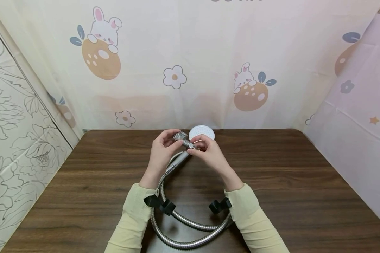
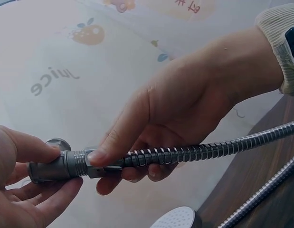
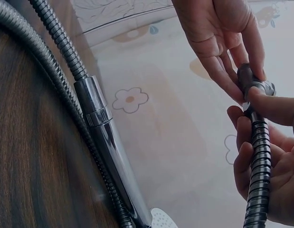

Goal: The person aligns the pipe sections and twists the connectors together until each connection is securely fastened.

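In the head view my left hand [image 1: 159, 153] holds a grey metal valve fitting [image 1: 179, 136] above the table's far part. My right hand [image 1: 213, 154] faces it, fingers at the fitting's lower end. Up close in the left wrist view, the fitting [image 2: 52, 170] has a round side stub and an outer thread [image 2: 80, 164], part of which shows. The right thumb and fingers pinch the nut [image 2: 93, 172] of a ribbed metal shower hose [image 2: 184, 154], right at that thread. Behind the hands lies a handheld shower head [image 1: 202, 131] with a white face and silver handle [image 1: 177, 162].
The hose [image 1: 190, 245] loops across the dark wooden table [image 1: 288, 182] beneath both forearms. A patterned curtain [image 1: 202, 52] stands behind the table's far edge, with more patterned cloth at both sides. Black camera mounts [image 1: 159, 203] sit at the wrists.
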Tool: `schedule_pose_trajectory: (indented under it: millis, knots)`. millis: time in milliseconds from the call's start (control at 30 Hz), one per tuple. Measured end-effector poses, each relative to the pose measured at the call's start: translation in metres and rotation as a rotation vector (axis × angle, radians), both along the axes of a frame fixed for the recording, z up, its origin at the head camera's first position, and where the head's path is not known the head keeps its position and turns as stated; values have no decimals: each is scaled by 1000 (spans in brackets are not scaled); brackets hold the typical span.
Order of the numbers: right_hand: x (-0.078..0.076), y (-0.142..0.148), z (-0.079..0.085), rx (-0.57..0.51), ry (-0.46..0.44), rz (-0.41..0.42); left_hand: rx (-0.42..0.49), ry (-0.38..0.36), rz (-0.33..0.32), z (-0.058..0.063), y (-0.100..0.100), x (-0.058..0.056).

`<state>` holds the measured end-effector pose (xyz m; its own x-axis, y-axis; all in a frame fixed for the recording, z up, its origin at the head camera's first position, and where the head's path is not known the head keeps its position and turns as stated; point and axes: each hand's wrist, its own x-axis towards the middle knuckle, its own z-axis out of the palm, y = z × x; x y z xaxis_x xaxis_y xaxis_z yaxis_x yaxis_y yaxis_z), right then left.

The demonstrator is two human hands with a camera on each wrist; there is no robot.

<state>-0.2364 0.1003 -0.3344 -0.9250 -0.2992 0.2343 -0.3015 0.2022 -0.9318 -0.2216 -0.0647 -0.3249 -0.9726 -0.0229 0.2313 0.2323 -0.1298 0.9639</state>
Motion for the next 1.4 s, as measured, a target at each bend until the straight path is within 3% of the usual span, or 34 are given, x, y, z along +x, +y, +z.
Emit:
schedule_pose_trajectory:
  millis: [233,567,833,1100,1400]
  knots:
    - [2,1,2,19,11,-25,11,8,-3,1,0,0]
    - [2,1,3,-88,-33,48,11,17,3,1,-1,0]
    - [2,2,1,-40,-14,87,-1,8,4,0,0,1]
    - [2,1,1,20,-25,36,-3,5,-12,0,2,2]
    - [2,1,2,-16,-1,19,-7,17,-21,3,1,4]
